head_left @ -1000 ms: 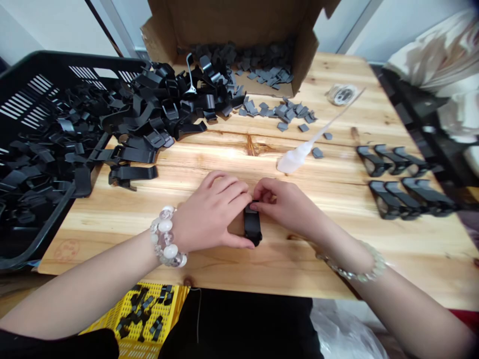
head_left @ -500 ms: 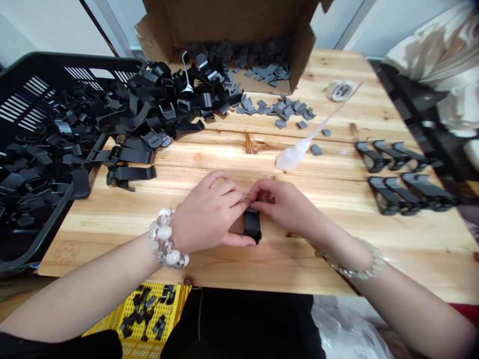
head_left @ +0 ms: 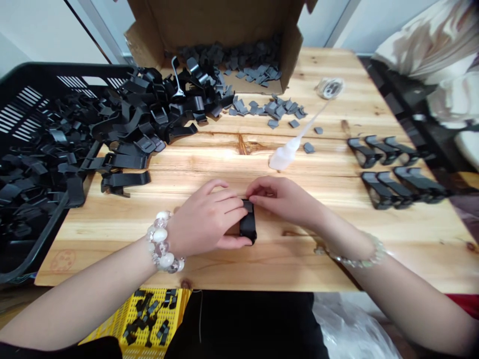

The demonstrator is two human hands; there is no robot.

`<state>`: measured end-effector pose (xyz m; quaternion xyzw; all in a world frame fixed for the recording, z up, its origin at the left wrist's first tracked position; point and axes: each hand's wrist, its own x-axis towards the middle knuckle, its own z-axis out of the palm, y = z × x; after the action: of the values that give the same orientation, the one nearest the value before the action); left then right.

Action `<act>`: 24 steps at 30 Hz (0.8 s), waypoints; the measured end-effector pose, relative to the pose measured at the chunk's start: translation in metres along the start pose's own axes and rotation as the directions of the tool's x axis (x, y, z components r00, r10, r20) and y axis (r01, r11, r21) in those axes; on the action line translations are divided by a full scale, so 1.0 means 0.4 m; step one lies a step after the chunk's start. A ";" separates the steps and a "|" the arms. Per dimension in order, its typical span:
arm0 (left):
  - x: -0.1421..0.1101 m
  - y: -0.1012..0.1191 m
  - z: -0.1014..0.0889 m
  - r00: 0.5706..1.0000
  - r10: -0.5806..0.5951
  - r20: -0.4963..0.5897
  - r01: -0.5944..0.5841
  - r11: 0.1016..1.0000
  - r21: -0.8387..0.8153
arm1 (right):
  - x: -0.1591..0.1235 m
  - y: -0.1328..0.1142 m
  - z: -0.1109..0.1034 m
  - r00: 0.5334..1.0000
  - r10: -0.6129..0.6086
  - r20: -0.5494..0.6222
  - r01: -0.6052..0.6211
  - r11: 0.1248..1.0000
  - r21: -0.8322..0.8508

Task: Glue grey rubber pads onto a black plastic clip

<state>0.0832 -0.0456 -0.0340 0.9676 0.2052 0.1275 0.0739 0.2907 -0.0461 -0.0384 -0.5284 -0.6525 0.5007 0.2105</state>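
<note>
A small black plastic clip-like piece (head_left: 247, 225) lies on the wooden table in front of me. My left hand (head_left: 211, 217) grips it from the left, thumb at its near end and fingers at its far end. At the far right corner of the piece is my right hand (head_left: 279, 199), its thumb and index finger pinched together. Whether those fingertips hold anything is hidden. Past my hands lies a white squeeze bottle (head_left: 283, 155) with a long thin tip, beside a small grey pad (head_left: 309, 147).
A black basket (head_left: 41, 239) and a heap of black plastic pieces (head_left: 149, 114) fill the left. A cardboard box (head_left: 294, 55) of grey pads stands behind. Rows of black pieces (head_left: 381, 187) stand at right, near a tape roll (head_left: 331, 89). A yellow basket (head_left: 179, 309) sits below.
The view has shifted slightly. My right fingertips have drawn a little apart from my left fingers at the far end of the black piece, which stays in my left hand.
</note>
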 end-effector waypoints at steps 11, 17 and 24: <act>0.003 -0.031 -0.008 0.962 -0.273 -0.010 0.269 0.953 -0.142 | -0.028 -0.004 -0.038 0.987 -0.119 -0.109 0.085 0.956 -0.281; 0.009 -0.035 0.019 0.948 -0.315 0.054 0.319 0.931 -0.179 | -0.011 0.013 -0.006 0.988 -0.126 -0.093 0.087 0.936 -0.340; 0.012 -0.033 0.008 0.923 -0.374 0.093 0.371 0.798 -0.475 | -0.020 -0.006 0.016 0.979 -0.172 -0.112 0.148 0.970 -0.191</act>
<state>0.0833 -0.0321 -0.0385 0.8582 0.3529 0.1602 0.3365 0.2871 -0.0558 -0.0368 -0.5219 -0.7213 0.3856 0.2423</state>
